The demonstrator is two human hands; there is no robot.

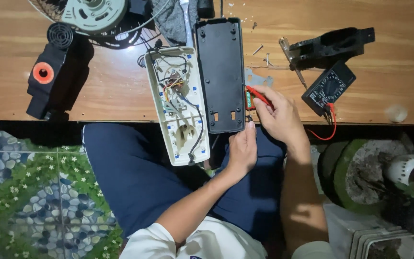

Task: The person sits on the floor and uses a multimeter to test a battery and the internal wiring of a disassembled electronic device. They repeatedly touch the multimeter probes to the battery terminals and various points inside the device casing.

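Along the tabletop [97, 96], from its left end: a black device with an orange disc [44, 73] near the left edge, a fan grille with its grey motor housing [94, 14] against the far edge, then bare wood toward the near edge. Near the middle, an opened white casing [177, 108] with coloured wires and blue tabs exposed, tilted and overhanging the near edge above the dark blue lap. Just beside it, touching or nearly so, a long black cover panel [220, 72] lying flat, inside face up, its lower end at the near edge. Little free room between the two shells; more open wood right of the panel, dotted with loose screws [264, 55] and a thin metal plate [257, 78]. Farther right, a screwdriver [292, 60], a black bracket [334, 44] and a black multimeter [328, 87] with red lead trailing off the near edge.

Left hand [243, 148] raised from the lap, fingers loosely curled, thumb tip against the panel's lower right corner. Right hand [279, 115] bent over the near edge, fingers pinched narrow around a red probe [257, 96], tip pointing at the panel's right side.
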